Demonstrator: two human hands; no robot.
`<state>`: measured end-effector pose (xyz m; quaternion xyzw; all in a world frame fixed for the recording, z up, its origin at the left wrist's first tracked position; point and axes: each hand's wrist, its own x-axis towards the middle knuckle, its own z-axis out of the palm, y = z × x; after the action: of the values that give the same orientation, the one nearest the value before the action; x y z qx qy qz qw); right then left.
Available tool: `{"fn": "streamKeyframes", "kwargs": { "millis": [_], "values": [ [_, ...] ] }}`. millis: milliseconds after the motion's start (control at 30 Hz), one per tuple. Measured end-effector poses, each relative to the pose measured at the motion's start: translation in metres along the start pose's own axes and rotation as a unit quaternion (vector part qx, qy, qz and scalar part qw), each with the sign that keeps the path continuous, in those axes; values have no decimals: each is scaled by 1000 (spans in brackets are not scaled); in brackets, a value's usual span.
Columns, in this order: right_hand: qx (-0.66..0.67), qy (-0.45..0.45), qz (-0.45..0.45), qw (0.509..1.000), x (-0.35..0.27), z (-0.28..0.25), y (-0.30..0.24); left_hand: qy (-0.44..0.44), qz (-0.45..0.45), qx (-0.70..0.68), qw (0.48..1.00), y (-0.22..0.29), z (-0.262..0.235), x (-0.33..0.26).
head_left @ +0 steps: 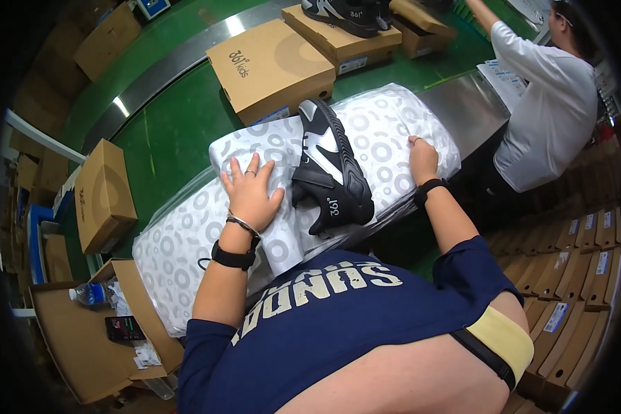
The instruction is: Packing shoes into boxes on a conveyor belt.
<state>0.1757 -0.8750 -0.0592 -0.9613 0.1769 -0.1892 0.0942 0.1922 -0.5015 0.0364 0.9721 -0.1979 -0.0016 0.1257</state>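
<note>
Sneaker [328, 169], black with white side panels, lies on its side at the middle of a stack of patterned tissue paper [186, 241], toe pointing to the far side and sole facing right. Left hand [250, 193] rests on the paper just left of the shoe, its fingers spread, above a folded sheet [283, 250] that reaches to the stack's near edge. Right hand [424, 160] is at the paper's right part, well apart from the sneaker, with fingers curled; whether they pinch a sheet I cannot tell.

Beyond the stack on the green work surface [165, 141] sits a closed tan shoebox [272, 65]; farther right, a dark shoe [348, 15] stands on another box [345, 50]. Near left, an open carton [83, 348] holds a plastic bottle [90, 294]. At far right stands a co-worker [548, 114] in a pale shirt.
</note>
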Motion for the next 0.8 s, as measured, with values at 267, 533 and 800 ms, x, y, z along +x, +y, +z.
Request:
{"fn": "streamKeyframes", "kwargs": {
  "millis": [267,533,800],
  "values": [
    [54,116,-465,876,-6,-124,-156,14,2,-361,933,-2,-21,3],
    [409,276,-428,757,47,-182,-188,-6,-186,-756,627,3,-73,35],
    [418,-253,-235,840,168,-32,-181,-114,-206,-614,753,27,-60,72]
  ]
}}
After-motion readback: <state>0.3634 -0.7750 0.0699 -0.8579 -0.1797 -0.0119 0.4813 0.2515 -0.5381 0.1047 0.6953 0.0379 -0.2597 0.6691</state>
